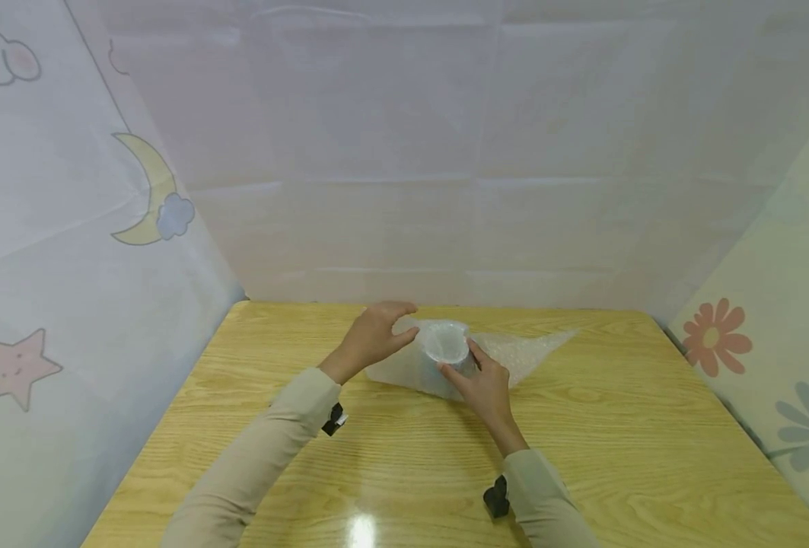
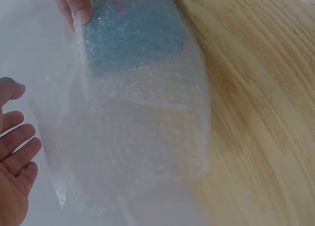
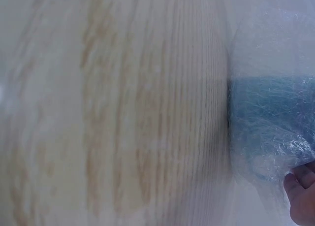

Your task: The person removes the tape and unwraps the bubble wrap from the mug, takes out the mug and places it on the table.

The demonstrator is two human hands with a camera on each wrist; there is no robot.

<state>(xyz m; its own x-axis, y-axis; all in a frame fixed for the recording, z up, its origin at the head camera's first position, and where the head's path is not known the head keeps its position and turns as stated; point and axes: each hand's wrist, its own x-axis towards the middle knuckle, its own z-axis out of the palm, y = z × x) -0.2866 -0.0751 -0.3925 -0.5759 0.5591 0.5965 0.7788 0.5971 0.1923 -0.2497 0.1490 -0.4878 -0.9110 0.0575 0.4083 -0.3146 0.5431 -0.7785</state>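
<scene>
A roll of clear bubble wrap (image 1: 393, 371) stands near the far edge of the table, its round end facing up. Through the layers shows a blue object (image 2: 133, 36), its kind blurred by the wrap. My right hand (image 1: 488, 387) grips the roll at its upper right edge, thumb on the near side. In the right wrist view, fingertips of the right hand (image 3: 302, 194) press into the film beside the blue. My left hand (image 1: 371, 335) is held just left of the roll, fingers spread and holding nothing; the left wrist view shows them apart from the wrap.
A loose tail of bubble wrap (image 1: 523, 354) trails to the right over the wooden table (image 1: 623, 441). A pale sheet backdrop (image 1: 377, 228) rises behind the table, with printed side sheets at left and right.
</scene>
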